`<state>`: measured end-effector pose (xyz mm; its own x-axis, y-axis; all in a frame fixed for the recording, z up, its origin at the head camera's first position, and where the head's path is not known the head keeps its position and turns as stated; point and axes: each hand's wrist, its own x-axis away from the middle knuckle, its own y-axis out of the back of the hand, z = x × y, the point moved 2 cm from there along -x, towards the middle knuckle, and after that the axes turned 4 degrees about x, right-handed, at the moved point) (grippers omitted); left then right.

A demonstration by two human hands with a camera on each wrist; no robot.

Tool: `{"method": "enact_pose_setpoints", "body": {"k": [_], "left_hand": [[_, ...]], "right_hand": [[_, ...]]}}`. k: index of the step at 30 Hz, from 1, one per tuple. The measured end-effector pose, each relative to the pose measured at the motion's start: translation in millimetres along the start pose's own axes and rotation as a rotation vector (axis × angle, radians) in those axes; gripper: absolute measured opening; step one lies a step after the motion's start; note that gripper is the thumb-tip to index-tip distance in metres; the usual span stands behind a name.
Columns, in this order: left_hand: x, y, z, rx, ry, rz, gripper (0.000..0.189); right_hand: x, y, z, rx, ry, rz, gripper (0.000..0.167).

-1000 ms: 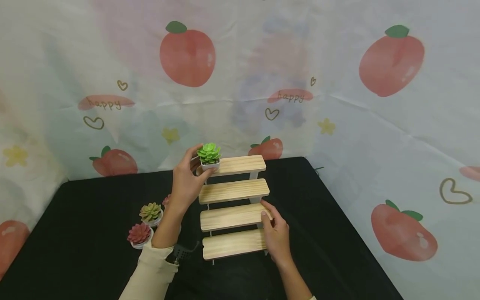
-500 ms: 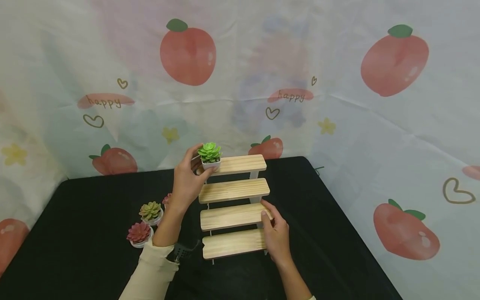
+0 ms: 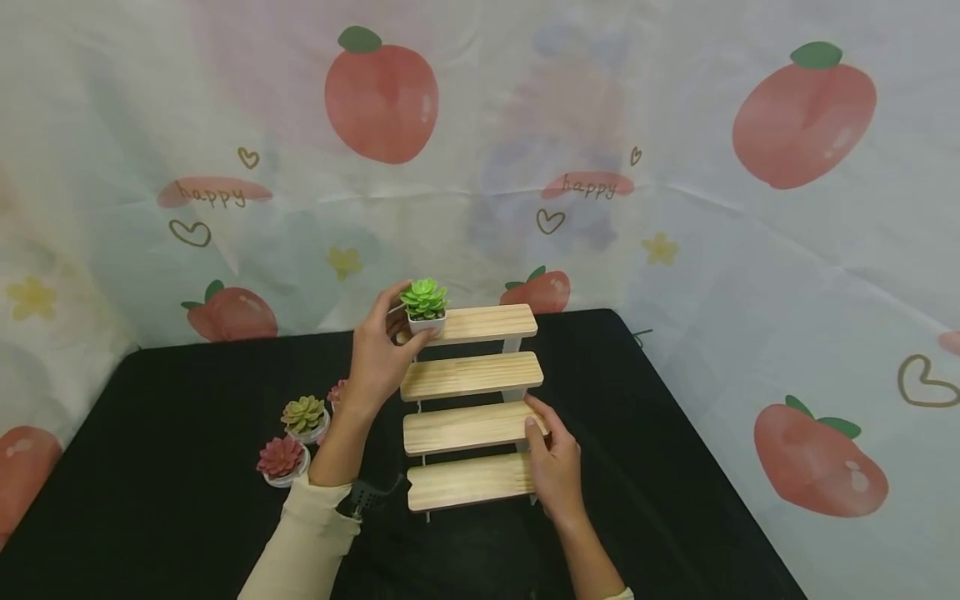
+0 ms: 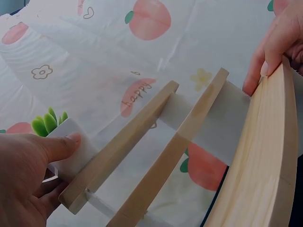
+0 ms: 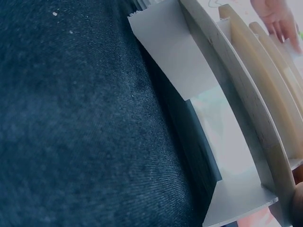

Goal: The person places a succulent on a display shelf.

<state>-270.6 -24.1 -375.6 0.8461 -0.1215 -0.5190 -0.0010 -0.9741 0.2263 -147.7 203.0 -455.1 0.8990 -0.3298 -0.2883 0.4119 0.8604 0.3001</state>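
A green artificial succulent (image 3: 425, 298) in a small square white pot (image 4: 78, 146) is at the left end of the top board of a four-tier wooden stand (image 3: 472, 380). My left hand (image 3: 378, 354) pinches this pot, thumb on its near side and fingers around behind. In the left wrist view the pot's base meets the board's end. My right hand (image 3: 557, 467) grips the right end of the third board from the top, thumb on its upper face. White side panels (image 5: 175, 52) under the boards show in the right wrist view.
Left of the stand, a red succulent (image 3: 281, 457) and a yellow-green one (image 3: 303, 414) sit in round white pots on the black cloth (image 3: 187, 500). Another pinkish plant (image 3: 337, 392) is partly hidden behind my left forearm. A fruit-printed curtain (image 3: 465, 125) rises behind.
The head view has shifted slightly, so the scene sits a little higher. Both hands keep their hold, and the potted succulent stays at the top board's left end.
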Motion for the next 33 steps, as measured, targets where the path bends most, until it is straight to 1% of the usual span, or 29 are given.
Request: {"method": "enact_pose_setpoints", "body": {"k": [16,20,24,33], "left_hand": [[-1.0,0.0,2.5,-0.002,-0.001,0.005,0.075],[-0.9,0.2,1.8,-0.02,0.002,0.005,0.08],[0.4,1.8,1.9,-0.029,0.005,0.001,0.087],[3.6,7.1,1.0,-0.02,-0.008,-0.012,0.086]], "right_hand": [[-0.2,0.6,0.2,-0.008,-0.007,0.001,0.033],[0.4,0.3,0.5,-0.012,-0.001,-0.002,0.033],[0.5,-0.5,0.3,-0.016,0.01,-0.011,0.033],[-0.1,-0.2,-0.6,-0.011,-0.003,0.002,0.033]]}}
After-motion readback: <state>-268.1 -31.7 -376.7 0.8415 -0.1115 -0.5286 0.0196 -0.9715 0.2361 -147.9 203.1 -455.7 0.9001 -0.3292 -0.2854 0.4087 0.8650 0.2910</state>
